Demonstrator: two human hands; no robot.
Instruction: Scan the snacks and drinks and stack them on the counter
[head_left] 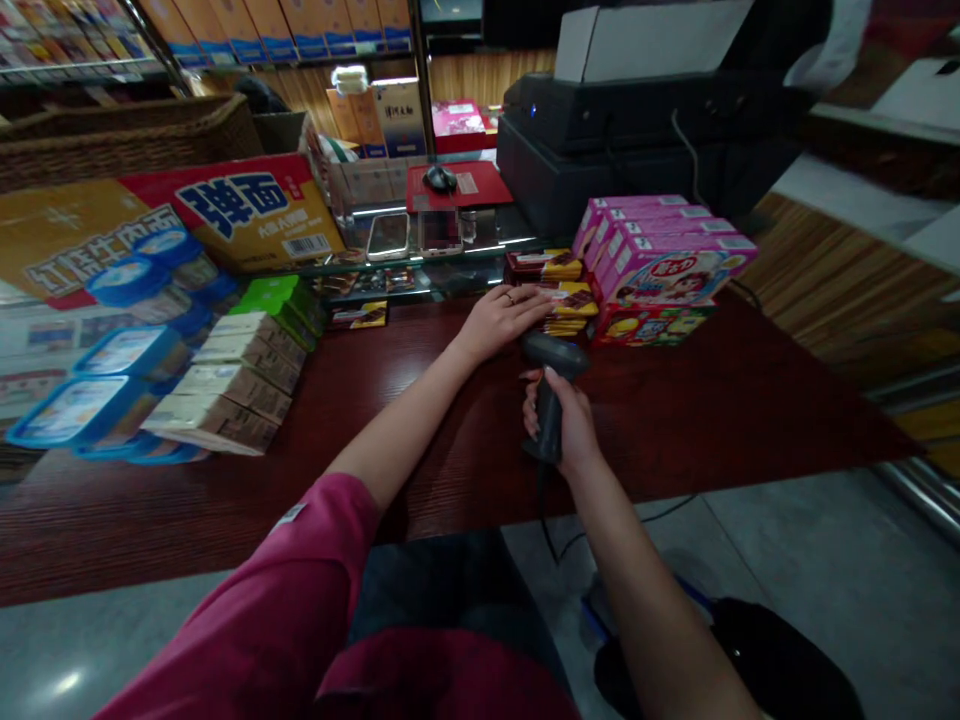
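My right hand (576,415) is wrapped round the handle of a dark grey barcode scanner (553,355), its head turned toward the stacked bars. My left hand (506,318) lies with fingers stretched out over the near edge of a stack of chocolate bars (574,300) in yellow and dark red wrappers. Its fingertips touch the stack; their undersides are hidden. Behind is a second pile of such bars (551,264). One more chocolate bar (360,315) lies apart to the left on the dark red wooden counter (450,440).
Pink boxes (667,262) stand on red-green boxes (652,325) at right. To the left are cream packs (225,395), green packs (281,305), blue-lidded tubs (112,385) and a printed carton (240,215). Phones (388,237) and a mouse (440,179) lie behind. The scanner's cable (559,550) hangs down.
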